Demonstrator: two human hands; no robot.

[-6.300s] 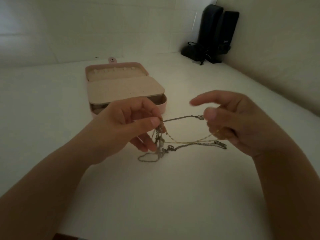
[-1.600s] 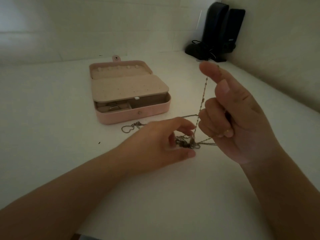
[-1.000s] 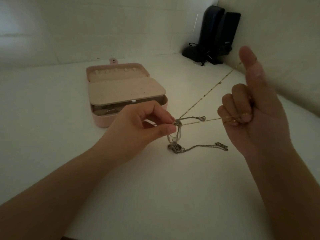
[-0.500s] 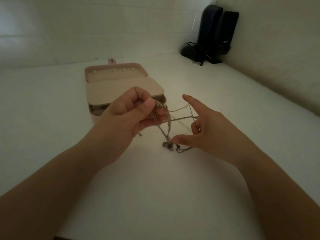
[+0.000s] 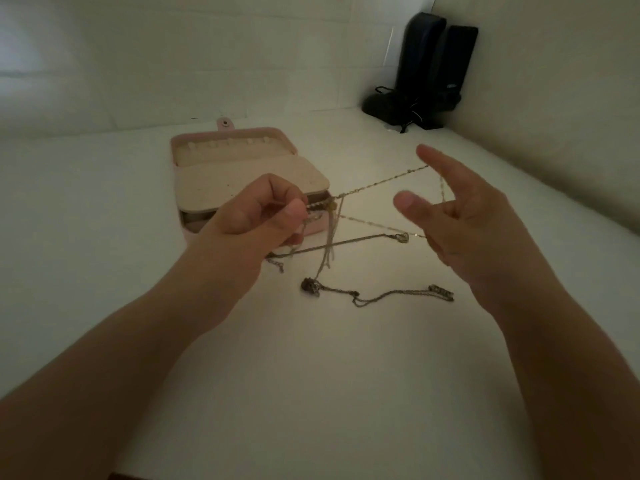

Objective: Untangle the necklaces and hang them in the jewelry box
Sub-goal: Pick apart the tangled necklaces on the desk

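Several thin chain necklaces [image 5: 367, 206] are tangled together above the white table. My left hand [image 5: 256, 220] pinches the knot of chains between thumb and fingers, just in front of the box. My right hand [image 5: 460, 223] is spread with straight fingers, and a gold chain loops over its index finger and runs back to the knot. A darker chain with a small pendant [image 5: 374, 294] trails down and lies on the table between my hands. The pink jewelry box [image 5: 242, 168] stands open behind my left hand, with a row of hooks in its lid.
Two dark upright speakers [image 5: 436, 71] with cables stand in the far right corner by the wall. The white table [image 5: 311, 375] spreads toward me below my forearms. A wall runs along the right side.
My right hand has moved right and opened wide, stretching the gold chain out from the knot. The dark chain has dropped further onto the table. My left hand keeps its pinch.
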